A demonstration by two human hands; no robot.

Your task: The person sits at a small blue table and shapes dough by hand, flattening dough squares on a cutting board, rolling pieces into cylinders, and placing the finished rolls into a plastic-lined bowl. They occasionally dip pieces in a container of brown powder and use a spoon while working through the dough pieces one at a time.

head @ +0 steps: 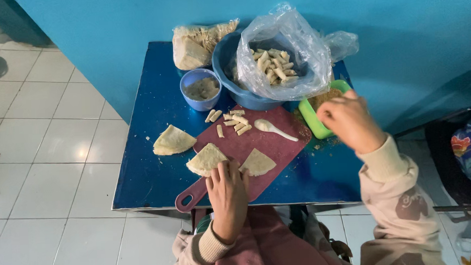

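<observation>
Left hand [227, 188] flat, fingers spread, pressing thin wrapper [207, 159] on cutting board [270, 141]: limp, tears easily, lift by edge. Right hand [349, 119] bunched over green tub [315, 118]; contents unclear.

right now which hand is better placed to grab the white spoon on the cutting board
Probably the right hand: it hovers over the green container, just beside the white spoon on the cutting board. The left hand rests lower, touching the triangular wrappers.
</observation>
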